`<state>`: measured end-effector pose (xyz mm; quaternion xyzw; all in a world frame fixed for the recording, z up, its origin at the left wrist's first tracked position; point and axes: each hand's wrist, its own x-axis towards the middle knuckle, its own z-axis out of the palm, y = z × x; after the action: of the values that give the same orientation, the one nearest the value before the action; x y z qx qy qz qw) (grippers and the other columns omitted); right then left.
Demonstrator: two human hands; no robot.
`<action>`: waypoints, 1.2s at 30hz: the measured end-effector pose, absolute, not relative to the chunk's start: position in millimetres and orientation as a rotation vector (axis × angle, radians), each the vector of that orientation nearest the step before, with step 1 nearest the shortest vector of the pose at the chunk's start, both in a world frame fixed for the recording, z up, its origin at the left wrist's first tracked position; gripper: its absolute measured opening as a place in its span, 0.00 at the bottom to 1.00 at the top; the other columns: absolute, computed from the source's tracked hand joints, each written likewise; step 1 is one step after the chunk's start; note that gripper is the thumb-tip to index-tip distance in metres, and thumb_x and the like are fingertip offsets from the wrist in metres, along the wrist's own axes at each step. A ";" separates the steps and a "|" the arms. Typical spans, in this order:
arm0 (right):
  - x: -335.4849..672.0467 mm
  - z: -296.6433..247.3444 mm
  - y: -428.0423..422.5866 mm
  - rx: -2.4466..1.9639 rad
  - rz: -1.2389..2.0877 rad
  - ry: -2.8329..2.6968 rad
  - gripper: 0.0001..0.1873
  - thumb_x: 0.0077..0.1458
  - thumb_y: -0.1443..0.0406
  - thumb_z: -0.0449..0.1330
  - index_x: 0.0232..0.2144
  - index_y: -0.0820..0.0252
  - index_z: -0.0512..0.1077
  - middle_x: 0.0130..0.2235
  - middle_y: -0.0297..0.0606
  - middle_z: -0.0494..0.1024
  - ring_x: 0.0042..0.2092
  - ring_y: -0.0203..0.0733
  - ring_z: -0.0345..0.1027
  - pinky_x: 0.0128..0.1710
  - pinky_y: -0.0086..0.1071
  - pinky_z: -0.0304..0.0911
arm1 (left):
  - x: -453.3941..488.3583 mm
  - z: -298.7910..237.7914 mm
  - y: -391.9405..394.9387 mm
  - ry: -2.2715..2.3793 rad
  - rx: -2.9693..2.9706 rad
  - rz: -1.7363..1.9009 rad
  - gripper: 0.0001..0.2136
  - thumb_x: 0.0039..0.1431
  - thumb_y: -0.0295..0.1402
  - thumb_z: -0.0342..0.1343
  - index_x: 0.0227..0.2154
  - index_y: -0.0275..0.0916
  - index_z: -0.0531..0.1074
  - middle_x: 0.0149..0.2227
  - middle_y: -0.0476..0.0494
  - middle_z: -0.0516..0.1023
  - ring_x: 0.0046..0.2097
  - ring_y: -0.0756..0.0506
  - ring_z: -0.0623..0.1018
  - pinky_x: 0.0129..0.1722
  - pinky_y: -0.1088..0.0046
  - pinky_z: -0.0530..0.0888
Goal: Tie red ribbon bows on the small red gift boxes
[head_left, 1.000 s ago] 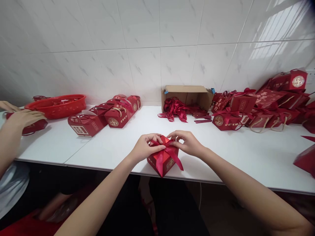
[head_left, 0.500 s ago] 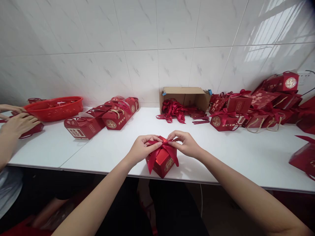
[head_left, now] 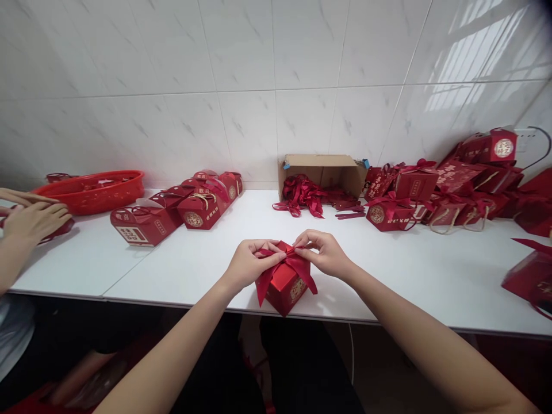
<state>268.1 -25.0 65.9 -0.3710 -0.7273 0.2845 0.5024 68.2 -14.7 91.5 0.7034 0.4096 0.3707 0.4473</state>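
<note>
Right at the table's front edge sits a shiny red gift box (head_left: 282, 283) with a gold round print on one side. A dark red ribbon bow (head_left: 297, 264) lies across its top, its tails hanging down at the left and right. My left hand (head_left: 252, 261) pinches the bow's left part between thumb and fingers. On the other side, my right hand (head_left: 322, 253) pinches the ribbon near the knot. Both hands are closed on the ribbon, and the fingers partly cover the knot.
Behind the box, a cardboard carton (head_left: 323, 161) lies with red ribbons (head_left: 302, 194) spilling out. Red gift boxes stand in a row (head_left: 146, 224) at left and a pile (head_left: 420, 184) at right. Far left are a red basin (head_left: 103, 198) and another person's hands (head_left: 32, 221).
My hands stay on the ribbon with only tiny shifts, and the bow's tails spread slightly wider. The view has shifted a little. The other person's hands at left moved slightly.
</note>
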 end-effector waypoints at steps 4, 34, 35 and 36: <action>267.8 65.5 -25.4 -0.913 0.649 -1.786 0.04 0.51 0.66 0.59 0.26 0.60 0.69 0.33 0.38 0.74 0.36 0.39 0.69 0.36 0.35 0.68 | 67.9 90.1 -13.9 1.018 1.742 0.910 0.10 0.45 0.39 0.64 0.24 0.36 0.77 0.41 0.36 0.80 0.51 0.37 0.74 0.48 0.65 0.70; 264.3 52.5 -26.5 -0.928 0.695 -1.696 0.08 0.51 0.62 0.60 0.24 0.60 0.71 0.32 0.40 0.75 0.36 0.41 0.71 0.36 0.37 0.69 | 67.7 81.5 -16.7 0.948 1.685 1.027 0.13 0.42 0.36 0.65 0.13 0.38 0.67 0.27 0.39 0.80 0.53 0.37 0.73 0.47 0.64 0.72; 264.1 52.2 -25.9 -0.937 0.696 -1.692 0.08 0.51 0.62 0.60 0.24 0.60 0.71 0.32 0.41 0.75 0.36 0.41 0.71 0.36 0.38 0.69 | 67.7 81.5 -16.4 0.948 1.685 1.029 0.13 0.42 0.36 0.65 0.13 0.39 0.66 0.26 0.39 0.79 0.53 0.37 0.73 0.46 0.64 0.72; 263.7 51.8 -25.4 -0.949 0.696 -1.688 0.08 0.51 0.61 0.61 0.24 0.60 0.71 0.33 0.41 0.75 0.36 0.42 0.71 0.37 0.38 0.69 | 67.7 81.3 -16.0 0.949 1.684 1.031 0.14 0.41 0.36 0.65 0.13 0.39 0.66 0.26 0.40 0.79 0.53 0.36 0.73 0.46 0.64 0.72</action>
<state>263.7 -25.4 51.8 -0.3951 -0.7026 0.2900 0.5159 67.7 -16.0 81.3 0.6835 0.3851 0.4183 0.4577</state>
